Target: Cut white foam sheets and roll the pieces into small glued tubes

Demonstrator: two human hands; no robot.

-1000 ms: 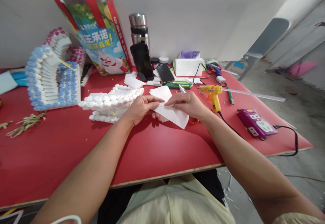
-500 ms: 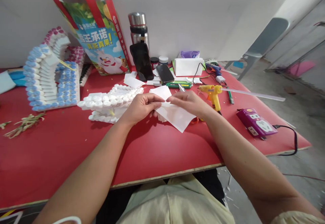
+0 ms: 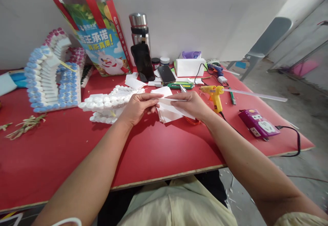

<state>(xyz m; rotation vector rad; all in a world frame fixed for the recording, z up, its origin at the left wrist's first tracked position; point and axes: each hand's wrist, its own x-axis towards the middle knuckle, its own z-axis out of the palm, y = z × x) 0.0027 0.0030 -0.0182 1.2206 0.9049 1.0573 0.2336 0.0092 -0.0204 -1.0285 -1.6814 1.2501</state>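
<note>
Between my two hands is a sheet of white paper, seen nearly edge-on. My left hand (image 3: 140,107) pinches its left end with thumb and fingers. At the other end my right hand (image 3: 191,103) is closed on the same sheet, its fingertips pointing left. Just beneath lies a stack of white paper (image 3: 167,114) on the red table (image 3: 164,151). Beside my left hand stands a white piece built of rolled paper (image 3: 106,101). An orange-handled tool (image 3: 192,121) shows partly under my right hand; the rest of it is hidden.
A yellow glue gun (image 3: 215,94) with a long clear stick lies right of my hands, near a purple power strip (image 3: 258,125). Behind are a green cutter (image 3: 180,86), phones, a steel flask (image 3: 139,28) and a shopping bag (image 3: 102,45). Blue-tipped paper work (image 3: 41,79) stands left.
The sheet has turned from hanging flat toward me to nearly edge-on, uncovering the stack below. My left hand has shifted slightly left.
</note>
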